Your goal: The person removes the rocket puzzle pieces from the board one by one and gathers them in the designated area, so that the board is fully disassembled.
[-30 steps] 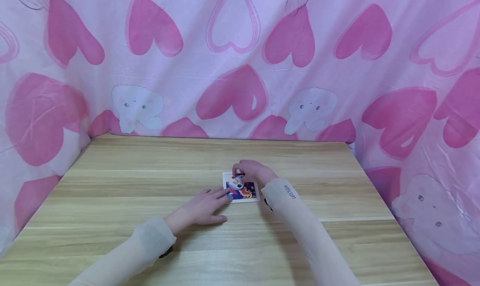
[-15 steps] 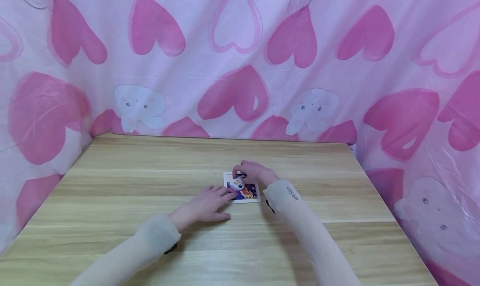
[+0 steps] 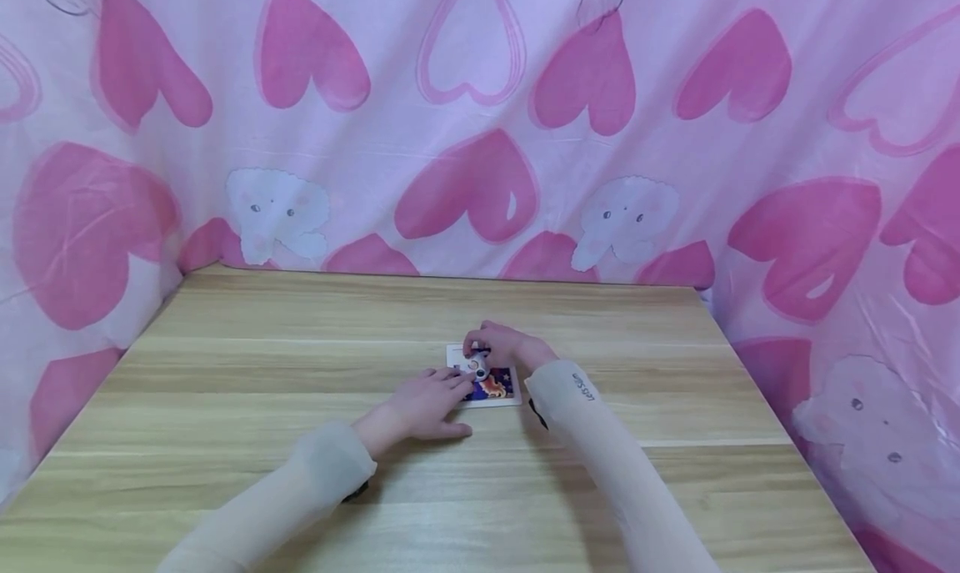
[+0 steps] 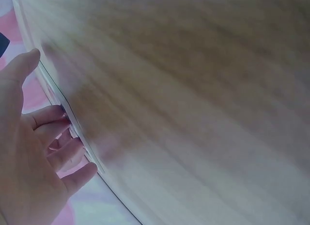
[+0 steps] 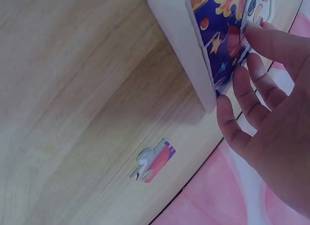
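A small jigsaw puzzle in a white tray (image 3: pixel 501 403) lies on the wooden table, its assembled part (image 5: pixel 220 43) dark blue with stars and orange swirls. My right hand (image 3: pixel 504 343) reaches over its far side. Its curled fingers pinch a pale puzzle piece (image 3: pixel 479 368) with a dark round spot, low over the picture. From the left, my left hand (image 3: pixel 423 402) lies palm down with fingers fairly straight, fingertips on the puzzle beside that piece and thumb out over the table. In the left wrist view the left hand (image 4: pixel 36 147) partly hides the tray's thin edge.
One loose puzzle piece (image 5: pixel 155 159), grey, pink and blue, lies on the table (image 3: pixel 300 339) beside the tray in the right wrist view; in the head view my right hand hides it. A pink heart-patterned curtain (image 3: pixel 465 181) hangs behind and at both sides.
My left hand has slid to the right, its fingertips now farther over the puzzle and up against the pale piece. The right hand has stayed nearly in place, with only slight finger movement.
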Action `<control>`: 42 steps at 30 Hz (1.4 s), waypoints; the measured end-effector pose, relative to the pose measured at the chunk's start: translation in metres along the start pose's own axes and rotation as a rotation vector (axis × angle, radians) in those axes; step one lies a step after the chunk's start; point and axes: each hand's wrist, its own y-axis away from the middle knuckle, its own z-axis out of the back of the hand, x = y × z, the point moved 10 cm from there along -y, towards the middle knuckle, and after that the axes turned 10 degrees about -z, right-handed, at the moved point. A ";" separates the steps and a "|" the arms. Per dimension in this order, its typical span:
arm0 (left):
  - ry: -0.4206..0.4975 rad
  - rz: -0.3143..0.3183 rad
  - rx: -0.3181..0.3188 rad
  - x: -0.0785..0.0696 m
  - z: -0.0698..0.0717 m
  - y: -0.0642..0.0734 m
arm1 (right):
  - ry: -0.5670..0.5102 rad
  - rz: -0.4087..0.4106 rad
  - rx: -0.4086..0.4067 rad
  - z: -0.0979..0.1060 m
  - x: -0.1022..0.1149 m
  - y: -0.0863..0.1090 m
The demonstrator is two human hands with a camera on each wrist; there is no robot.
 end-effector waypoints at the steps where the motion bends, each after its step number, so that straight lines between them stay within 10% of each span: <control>1: -0.004 0.006 0.005 0.000 0.000 0.000 | -0.009 -0.007 0.005 0.000 -0.001 0.000; 18: -0.023 0.018 0.003 0.000 0.003 -0.002 | -0.036 0.184 -0.159 0.008 0.004 0.009; 42: 0.017 0.043 0.052 0.000 -0.002 -0.001 | -0.461 0.060 -0.267 0.025 -0.049 0.026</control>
